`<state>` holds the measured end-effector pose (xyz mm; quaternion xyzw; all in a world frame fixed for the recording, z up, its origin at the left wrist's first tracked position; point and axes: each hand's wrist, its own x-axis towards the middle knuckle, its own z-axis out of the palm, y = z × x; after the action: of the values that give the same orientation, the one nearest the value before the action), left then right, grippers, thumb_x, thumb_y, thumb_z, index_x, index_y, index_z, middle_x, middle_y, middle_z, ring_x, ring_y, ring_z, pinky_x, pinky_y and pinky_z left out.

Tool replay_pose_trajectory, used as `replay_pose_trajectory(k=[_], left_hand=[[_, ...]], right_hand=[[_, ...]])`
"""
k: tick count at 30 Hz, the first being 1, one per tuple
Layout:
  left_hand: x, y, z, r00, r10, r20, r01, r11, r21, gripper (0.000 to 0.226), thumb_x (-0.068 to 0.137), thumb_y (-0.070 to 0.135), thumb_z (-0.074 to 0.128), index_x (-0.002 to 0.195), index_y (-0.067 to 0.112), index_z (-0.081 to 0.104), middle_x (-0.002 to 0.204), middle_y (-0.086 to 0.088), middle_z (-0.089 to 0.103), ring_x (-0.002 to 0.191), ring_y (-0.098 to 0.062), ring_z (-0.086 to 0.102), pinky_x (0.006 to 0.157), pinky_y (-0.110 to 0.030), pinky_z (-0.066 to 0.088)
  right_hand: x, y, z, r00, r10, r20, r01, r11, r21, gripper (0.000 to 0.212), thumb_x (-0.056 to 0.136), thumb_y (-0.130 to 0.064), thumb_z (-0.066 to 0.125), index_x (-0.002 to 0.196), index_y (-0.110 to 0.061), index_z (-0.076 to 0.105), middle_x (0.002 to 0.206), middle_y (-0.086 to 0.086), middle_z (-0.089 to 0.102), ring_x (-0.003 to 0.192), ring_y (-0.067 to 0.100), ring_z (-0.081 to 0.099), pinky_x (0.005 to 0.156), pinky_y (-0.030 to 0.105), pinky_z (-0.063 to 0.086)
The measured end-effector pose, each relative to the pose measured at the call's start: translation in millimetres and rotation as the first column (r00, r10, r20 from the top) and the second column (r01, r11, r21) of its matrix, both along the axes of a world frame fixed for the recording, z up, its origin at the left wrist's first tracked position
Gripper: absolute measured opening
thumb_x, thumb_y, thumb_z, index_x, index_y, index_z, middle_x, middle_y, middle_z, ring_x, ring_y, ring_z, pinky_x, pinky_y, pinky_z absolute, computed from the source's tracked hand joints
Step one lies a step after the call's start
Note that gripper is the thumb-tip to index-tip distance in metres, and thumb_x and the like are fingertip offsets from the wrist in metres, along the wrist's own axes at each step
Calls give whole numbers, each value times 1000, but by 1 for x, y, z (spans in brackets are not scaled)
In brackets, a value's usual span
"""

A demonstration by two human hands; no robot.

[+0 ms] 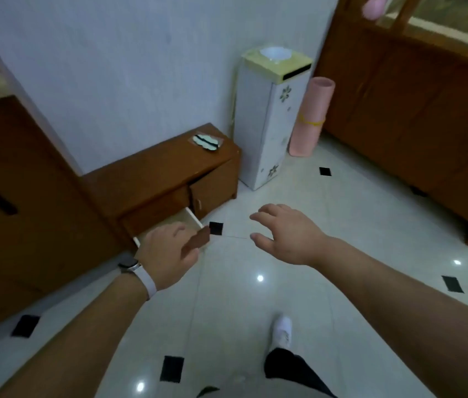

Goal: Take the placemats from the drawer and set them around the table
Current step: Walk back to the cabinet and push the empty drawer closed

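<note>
Brown wooden low cabinet [164, 179] against the wall; drawer [191, 218] part-open toward the floor [342, 225], long axis along the cabinet front. Placemats not visible, presumably inside. Left hand [166, 251] nearer, at the drawer front, grip cannot be told; right hand [284, 234] spread, empty, over open floor beside the drawer's corner.
</note>
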<state>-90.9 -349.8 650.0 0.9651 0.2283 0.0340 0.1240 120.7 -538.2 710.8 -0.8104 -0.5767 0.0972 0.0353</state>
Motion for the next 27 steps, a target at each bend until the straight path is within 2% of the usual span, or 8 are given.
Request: replay_pose_trajectory(k=[4, 8, 16, 23, 27], left_hand=[[-11, 6, -6, 986, 158, -44, -158, 987, 4, 58, 80, 56, 37, 114, 20, 67, 116, -9, 66, 103, -31, 62, 85, -41, 50], [2, 8, -11, 953, 293, -81, -292, 956, 24, 54, 82, 54, 41, 115, 21, 67, 115, -8, 66, 101, -30, 63, 83, -42, 49], [75, 23, -6, 935, 334, -122, -329, 942, 59, 48, 84, 47, 44, 112, 17, 68, 111, -8, 66, 97, -30, 63, 81, -40, 51], [68, 38, -6, 873, 475, -112, -472, 880, 54, 48, 84, 43, 46, 114, 12, 67, 111, -10, 66, 99, -31, 63, 82, -43, 52], [52, 54, -23, 844, 515, -151, -512, 857, 63, 47, 82, 43, 45, 111, 13, 68, 113, -12, 67, 99, -31, 65, 83, -43, 50]], right_hand=[[14, 36, -22, 988, 139, -63, -140, 990, -7, 49, 98, -50, 45, 137, -21, 53, 132, 4, 55, 120, 25, 51, 98, 41, 44], [52, 71, -35, 967, 235, -103, -237, 971, -12, 51, 98, -52, 45, 136, -20, 54, 134, 4, 52, 122, 24, 50, 99, 40, 43], [143, 134, -53, 916, 372, -149, -377, 926, -5, 51, 96, -54, 43, 132, -20, 56, 128, 3, 53, 114, 25, 52, 93, 41, 46], [132, 192, -72, 848, 488, -207, -502, 864, -22, 54, 96, -53, 42, 135, -16, 52, 140, 8, 47, 125, 29, 45, 100, 45, 43], [112, 216, -84, 831, 500, -242, -527, 847, -60, 79, 83, -65, 18, 137, -17, 51, 141, 9, 47, 129, 28, 43, 103, 45, 40]])
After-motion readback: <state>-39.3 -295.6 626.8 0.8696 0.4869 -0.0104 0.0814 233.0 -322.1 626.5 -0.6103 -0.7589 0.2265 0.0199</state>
